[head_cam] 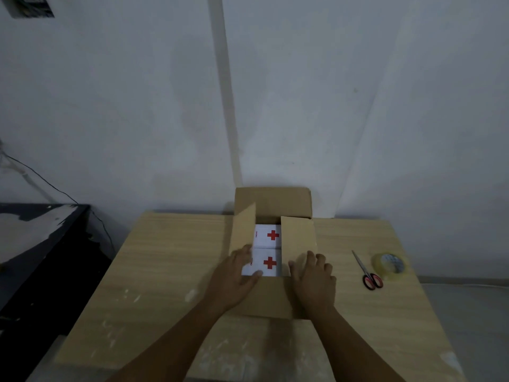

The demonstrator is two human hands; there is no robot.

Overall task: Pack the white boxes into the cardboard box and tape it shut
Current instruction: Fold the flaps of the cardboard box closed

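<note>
The cardboard box (pixel 272 244) sits at the far middle of the table (pixel 165 271), touching the wall, with two white boxes (pixel 265 250) lying flat inside it, one behind the other, red crosses up. The left hand (pixel 234 274) rests fingers spread on the left flap and the near white box, gripping nothing. The right hand (pixel 312 277) lies flat and open on the right flap. The flaps look stiff but light and should fold best pressed near their free edges. The scissors (pixel 366 271) and the tape roll (pixel 389 266) wait to the right; the tape is probably clear, though dim light blurs it.
</note>
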